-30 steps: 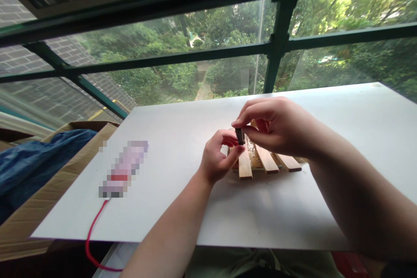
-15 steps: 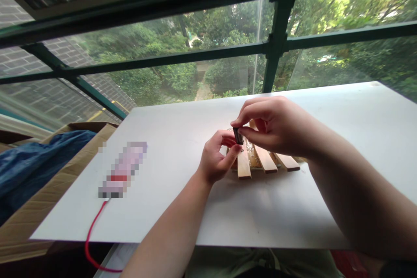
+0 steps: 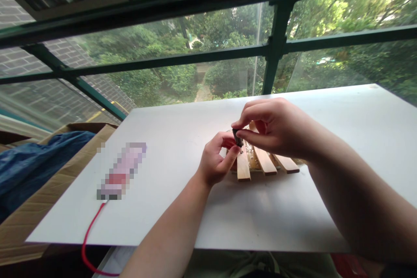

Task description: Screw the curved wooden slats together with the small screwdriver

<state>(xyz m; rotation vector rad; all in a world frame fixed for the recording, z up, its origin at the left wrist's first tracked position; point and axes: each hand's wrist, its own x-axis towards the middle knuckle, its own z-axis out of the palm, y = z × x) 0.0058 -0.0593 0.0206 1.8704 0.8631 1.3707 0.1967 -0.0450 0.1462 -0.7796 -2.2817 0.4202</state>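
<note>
A small dark piece [image 3: 238, 137] is pinched between thumb and forefinger of my right hand [image 3: 273, 128], just above a bundle of flat wooden slats [image 3: 264, 160] lying on the white board [image 3: 293, 208]. My left hand [image 3: 216, 158] is curled at the slats' left end, its fingertips touching the dark piece from below. The slats fan out toward me; clear beads or droplets sit between two of them. Most of the far ends of the slats are hidden under my right hand.
A blurred oblong object [image 3: 121, 170] with a red cord [image 3: 89, 234] lies on the board's left part. A cardboard box [image 3: 39, 208] holding blue cloth [image 3: 29, 160] stands at the left. Green window bars [image 3: 276, 47] and glass rise right behind the board.
Both hands stay at the slats. My right hand's pinch on the dark piece has shifted slightly, and my left fingertips have closed nearer to it.
</note>
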